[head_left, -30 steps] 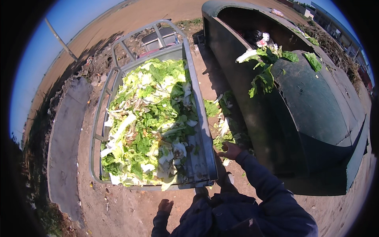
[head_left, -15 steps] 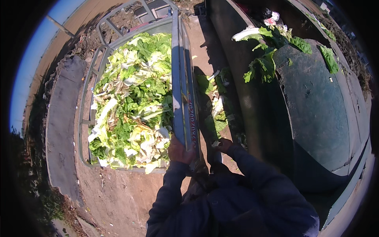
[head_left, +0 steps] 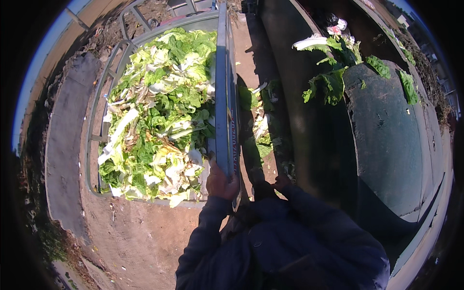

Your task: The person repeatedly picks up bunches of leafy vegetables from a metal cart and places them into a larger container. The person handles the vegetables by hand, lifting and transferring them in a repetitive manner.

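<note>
My left hand (head_left: 223, 185) is closed round the near end of a blue-grey metal side panel (head_left: 222, 96). The panel stands on edge along the right side of a cart bed. Against its inner face lies a heap of loose cabbage leaves (head_left: 159, 116), green, pale yellow and white, some browned. My right hand (head_left: 283, 183) is low in shadow by my body, right of the panel; its fingers are mostly hidden. More cabbage leaves (head_left: 261, 128) lie on the ground beyond it, between the cart and a dark green container.
The large green metal container (head_left: 386, 145) stands to the right, leaves hanging over its edge (head_left: 331, 87). A tubular rail (head_left: 91, 145) borders the cart's left side. Beyond that runs a grey slab (head_left: 67, 145). Bare dirt (head_left: 145, 237) lies at the cart's near end.
The panel's top rail has shifted right, away from the heap, with my left hand still on it. My right hand has drawn slightly down and right. The whole view has shifted a little.
</note>
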